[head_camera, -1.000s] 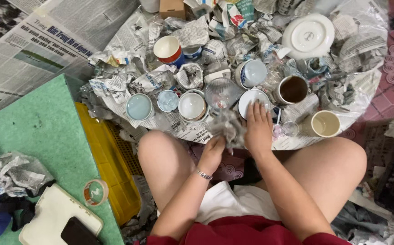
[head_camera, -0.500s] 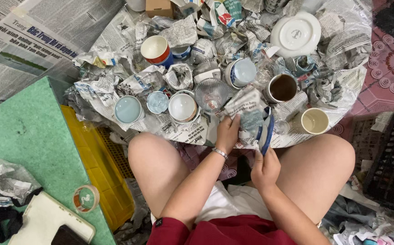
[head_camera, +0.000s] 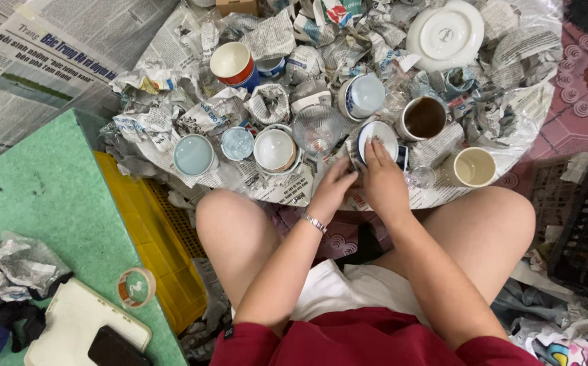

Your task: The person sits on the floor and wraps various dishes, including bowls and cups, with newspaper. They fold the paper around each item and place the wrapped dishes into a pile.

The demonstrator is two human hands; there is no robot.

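My right hand (head_camera: pixel 383 177) rests its fingers on a white bowl with a dark blue rim (head_camera: pixel 378 134), pressing it on the newspaper-covered round tray (head_camera: pixel 511 129). Beside it, my left hand (head_camera: pixel 334 186), with a bracelet at the wrist, touches the newspaper and the bowl's near left edge; whether it grips anything is hidden. A clear glass bowl (head_camera: pixel 315 130) sits just left of them. A brown-lined mug (head_camera: pixel 424 118) stands to the right.
Several cups and bowls lie among crumpled newspaper: a pale blue bowl (head_camera: pixel 193 154), a white bowl (head_camera: pixel 275 149), a red and white cup (head_camera: pixel 233 64), a white plate (head_camera: pixel 445 34), a cream cup (head_camera: pixel 474 167). A yellow crate (head_camera: pixel 151 237), green mat (head_camera: pixel 43 203) and tape roll (head_camera: pixel 135 287) lie left.
Both hands went from my lap, where they held a paper-wrapped bowl, forward to the tray. The blue-rimmed bowl now sits unwrapped under my right fingers.
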